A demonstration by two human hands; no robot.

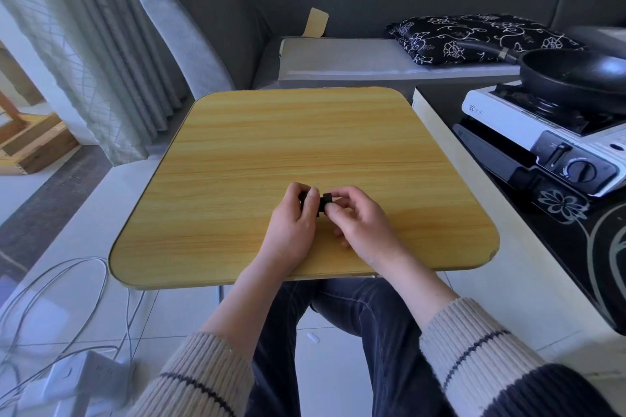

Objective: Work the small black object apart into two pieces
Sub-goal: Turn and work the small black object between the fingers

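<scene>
Pinched between thumb and fingertips of left hand (pixel 294 218) and right hand (pixel 355 222), both clamped on small black object (pixel 317 202), mostly hidden between them. Held over wooden table (pixel 305 132), toward its near edge, about mid-width.
</scene>
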